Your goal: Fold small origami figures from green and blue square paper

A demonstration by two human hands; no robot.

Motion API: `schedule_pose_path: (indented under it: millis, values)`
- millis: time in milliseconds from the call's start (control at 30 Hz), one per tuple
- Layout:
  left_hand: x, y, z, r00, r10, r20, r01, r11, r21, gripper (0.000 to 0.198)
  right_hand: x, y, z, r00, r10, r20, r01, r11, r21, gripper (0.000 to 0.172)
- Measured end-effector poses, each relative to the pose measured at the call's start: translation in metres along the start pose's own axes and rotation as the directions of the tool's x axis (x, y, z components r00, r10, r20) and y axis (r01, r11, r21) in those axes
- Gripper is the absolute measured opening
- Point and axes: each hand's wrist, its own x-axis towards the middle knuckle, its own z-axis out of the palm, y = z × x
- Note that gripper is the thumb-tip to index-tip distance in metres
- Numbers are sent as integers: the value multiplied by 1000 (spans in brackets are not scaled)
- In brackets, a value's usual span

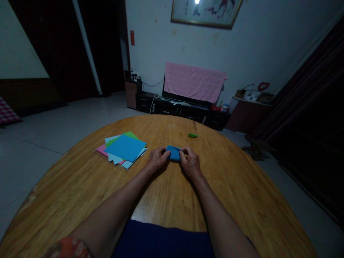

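Observation:
A small folded piece of blue paper (173,153) is held between my two hands, just above or on the wooden table (166,193); I cannot tell which. My left hand (158,157) pinches its left edge, thumb on top. On the opposite edge, my right hand (191,161) grips with thumb and fingers closed. The fingertips beneath the paper are hidden. Left of my hands lies a loose stack of coloured paper sheets (126,147), blue on top, with green, pink and pale blue corners sticking out. Beyond my right hand sits a small green folded paper piece (192,135).
The round table's far edge curves in front of a low black TV cabinet (182,111). A pink towel (193,82) drapes over a screen there. To the right, a side cabinet (244,114) carries assorted items. A framed picture (205,12) hangs on the wall.

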Motion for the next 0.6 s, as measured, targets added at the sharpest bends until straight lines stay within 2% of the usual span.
schedule_pose_path:
  millis: [133, 233, 333, 400, 467, 600]
  values:
    - [2, 2, -1, 999, -33, 22, 39, 926, -375, 24, 1, -4, 2, 998, 43, -40, -39, 995, 92, 21]
    - [0, 6, -4, 993, -65, 100, 108, 839, -533, 25, 3, -9, 5, 980, 189, -68, -164, 948, 273, 42]
    - [-4, 12, -7, 978, -90, 186, 185, 781, -596, 27, 5, -12, 5, 947, 320, 18, -294, 843, 450, 57]
    - [-6, 15, -8, 973, -86, 215, 202, 768, -608, 25, 4, -13, 3, 932, 346, 109, -353, 797, 489, 50]
    - [-7, 17, -9, 973, -82, 217, 199, 772, -604, 23, 3, -13, 0, 926, 343, 158, -376, 789, 487, 40]
    - [-6, 16, -10, 970, -86, 227, 208, 778, -593, 20, 1, -10, -2, 929, 345, 131, -363, 793, 488, 34]
